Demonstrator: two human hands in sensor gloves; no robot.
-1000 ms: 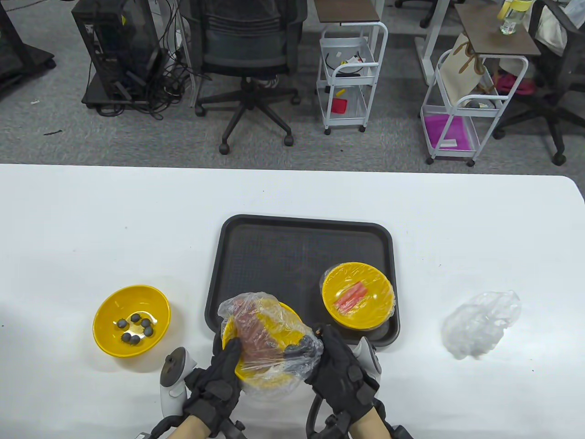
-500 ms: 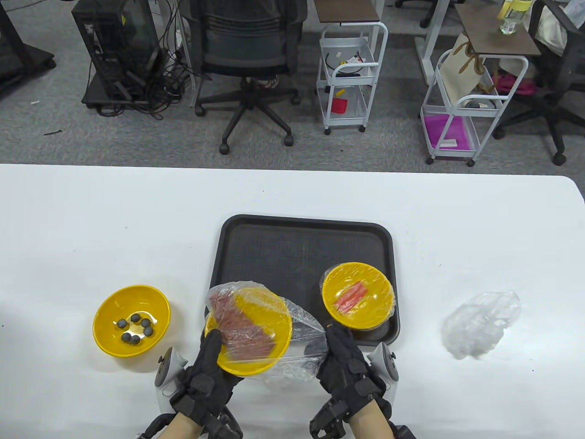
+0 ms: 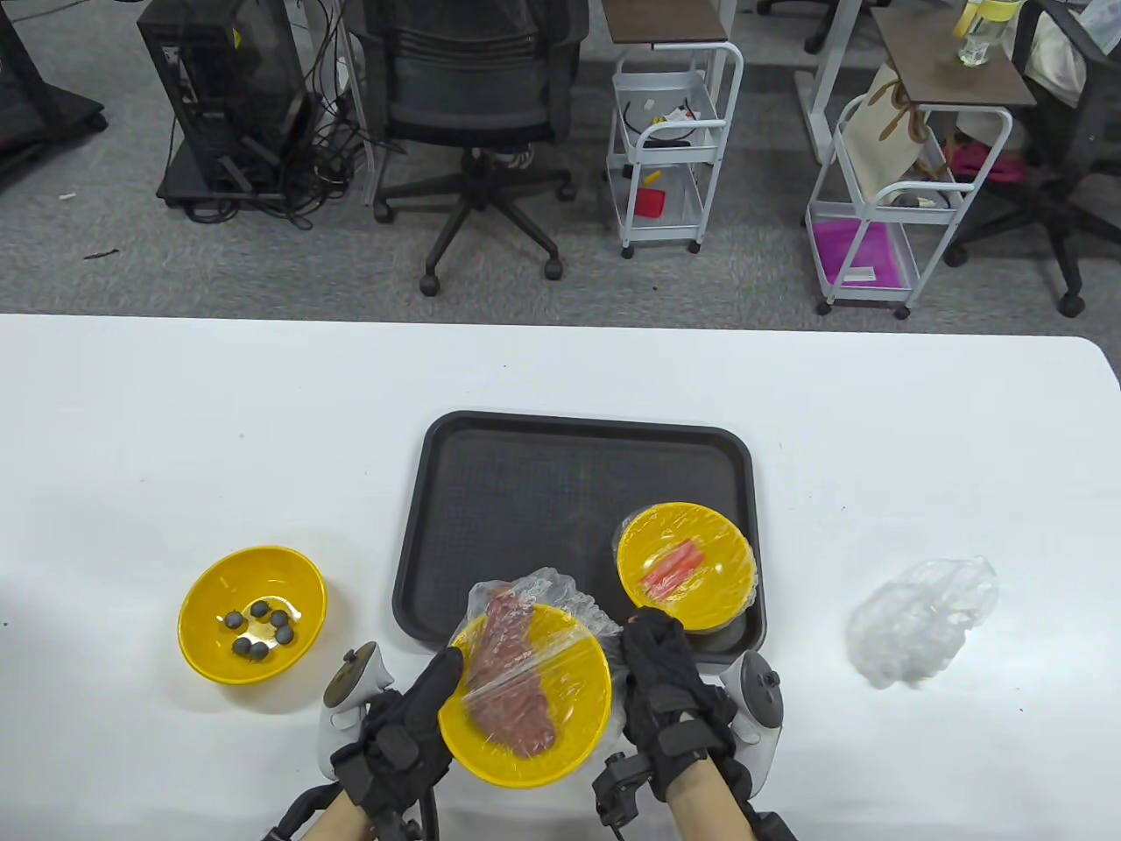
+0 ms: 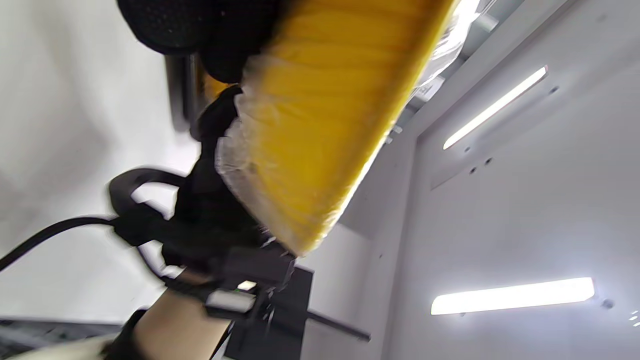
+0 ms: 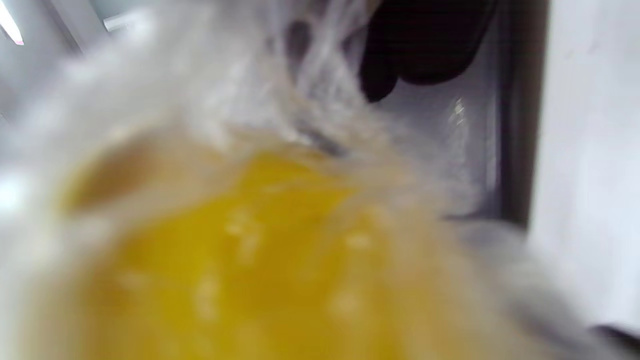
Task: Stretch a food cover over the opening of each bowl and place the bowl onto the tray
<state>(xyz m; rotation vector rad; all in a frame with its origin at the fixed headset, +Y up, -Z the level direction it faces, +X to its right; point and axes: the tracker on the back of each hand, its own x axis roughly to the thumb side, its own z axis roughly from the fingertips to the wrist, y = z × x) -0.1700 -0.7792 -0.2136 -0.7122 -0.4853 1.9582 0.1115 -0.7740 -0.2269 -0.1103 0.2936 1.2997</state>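
Left hand [image 3: 398,745] fingers curl round the bowl [image 3: 525,696], gripping its left rim. Right hand [image 3: 670,692] fingers seem to pinch the cover [image 3: 569,596] at the right rim; the wrist view is blurred.

Black sensor gloves on left hand [image 3: 398,745] and right hand [image 3: 670,701], grey-white trackers, bare forearms.

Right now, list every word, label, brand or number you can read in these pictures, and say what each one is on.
None can be read.
The bowls, the one in the hands and the two others, carry no print.
The tray and the plastic cover on the table are plain too.
The trackers show no readable marking.
The small papers on the white cart are too small to read.
Both wrist views are blurred.
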